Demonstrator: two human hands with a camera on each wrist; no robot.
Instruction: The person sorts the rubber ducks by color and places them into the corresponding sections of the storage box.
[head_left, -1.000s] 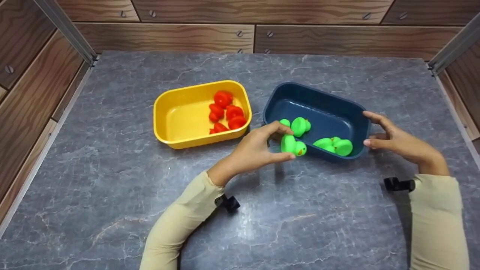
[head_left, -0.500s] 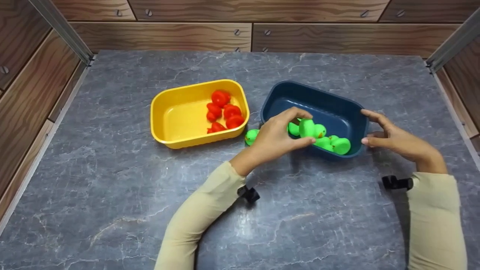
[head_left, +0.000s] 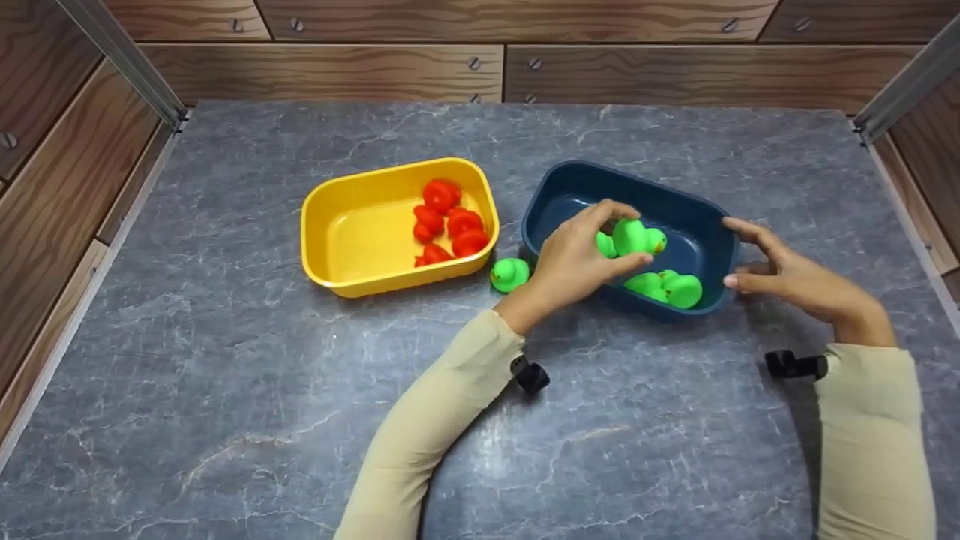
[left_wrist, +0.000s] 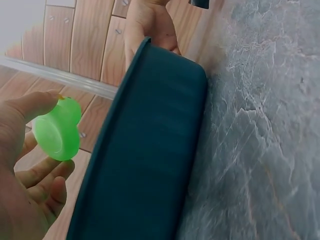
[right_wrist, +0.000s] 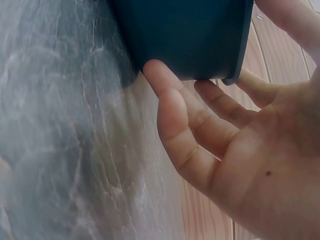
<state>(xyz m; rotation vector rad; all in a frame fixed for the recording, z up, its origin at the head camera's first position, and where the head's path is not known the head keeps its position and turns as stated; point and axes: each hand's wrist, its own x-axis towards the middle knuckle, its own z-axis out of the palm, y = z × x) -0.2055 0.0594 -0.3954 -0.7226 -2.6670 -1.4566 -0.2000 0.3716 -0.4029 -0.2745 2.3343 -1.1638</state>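
In the head view my left hand pinches a green rubber duck between thumb and fingers, over the dark blue bin. The left wrist view shows this duck just beyond the bin's rim. Inside the bin lie several more green ducks, one partly hidden behind the held duck. My right hand touches the bin's right end, thumb and forefinger at the rim. Its other fingers rest on the outer wall in the right wrist view. Another green duck stands upright on the table, left of the bin.
A yellow bin stands left of the blue one, with several red ducks at its right end. Both bins are on a grey marbled tabletop. Wood-patterned panels border the table at the back and sides.
My left hand has carried the pinched duck rightward and farther back, from the bin's near rim to over its inside. The duck on the table has come out from behind that hand. My right hand stays put.
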